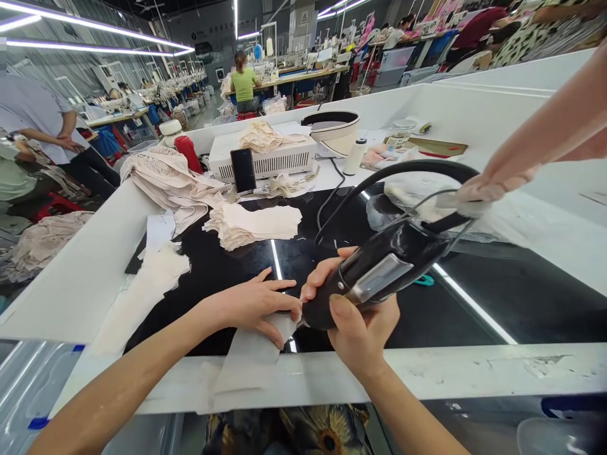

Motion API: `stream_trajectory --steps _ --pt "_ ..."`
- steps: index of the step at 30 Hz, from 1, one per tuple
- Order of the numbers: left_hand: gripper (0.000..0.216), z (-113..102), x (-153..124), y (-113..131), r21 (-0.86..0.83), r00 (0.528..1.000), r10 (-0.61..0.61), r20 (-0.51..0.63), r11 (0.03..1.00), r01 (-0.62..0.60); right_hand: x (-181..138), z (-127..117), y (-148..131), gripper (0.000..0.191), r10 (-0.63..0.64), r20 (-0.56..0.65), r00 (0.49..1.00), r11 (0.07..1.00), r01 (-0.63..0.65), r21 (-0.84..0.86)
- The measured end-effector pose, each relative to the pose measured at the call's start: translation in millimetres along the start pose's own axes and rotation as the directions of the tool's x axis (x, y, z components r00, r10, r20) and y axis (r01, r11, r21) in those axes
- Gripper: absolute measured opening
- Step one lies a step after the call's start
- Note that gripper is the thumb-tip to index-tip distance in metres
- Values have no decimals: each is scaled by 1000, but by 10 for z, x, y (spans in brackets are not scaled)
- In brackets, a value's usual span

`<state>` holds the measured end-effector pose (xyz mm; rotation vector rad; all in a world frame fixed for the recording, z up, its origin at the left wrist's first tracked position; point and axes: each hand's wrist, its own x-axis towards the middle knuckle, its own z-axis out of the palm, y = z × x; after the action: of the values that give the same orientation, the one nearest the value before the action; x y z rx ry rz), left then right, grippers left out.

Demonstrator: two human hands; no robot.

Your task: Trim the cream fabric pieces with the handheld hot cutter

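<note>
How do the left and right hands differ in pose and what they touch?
The left hand spreads its fingers, while the right hand curls around the black handheld tool. The left hand touches a pale piece; the right hand grips the tool. Both are bare.

The right hand (363,338) gripped a black handheld tool (367,287); by the tool's lower end the left hand (256,304) rested on pale cloth (251,360). At its upper end — another person's hand (496,180); beyond the tool, leftward, lay stacked cream pieces (258,224).
</note>
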<state>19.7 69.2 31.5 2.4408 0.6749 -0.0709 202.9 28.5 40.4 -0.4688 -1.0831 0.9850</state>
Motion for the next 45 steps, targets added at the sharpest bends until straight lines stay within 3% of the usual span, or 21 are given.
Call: stream_trajectory --steps 19,27,34,41,45 --pt "31 -13 -1 16 -56 1000 -12 -1 998 12 40 -59 29 37 19 -27 999 998 -20 -63" --pt "46 15 11 -14 -8 1000 6 3 1000 -6 -40 -4 17 43 22 6 1000 1000 -22 11" --pt "56 12 9 -1 -5 1000 18 -10 1000 -18 -70 27 35 40 54 -3 999 998 -54 -31" --pt "66 19 5 -33 -12 999 32 -28 999 -33 -143 103 6 39 49 72 996 996 -55 77" --pt "67 23 24 -40 13 998 46 -41 999 -45 -158 114 25 35 54 73 996 997 -58 44"
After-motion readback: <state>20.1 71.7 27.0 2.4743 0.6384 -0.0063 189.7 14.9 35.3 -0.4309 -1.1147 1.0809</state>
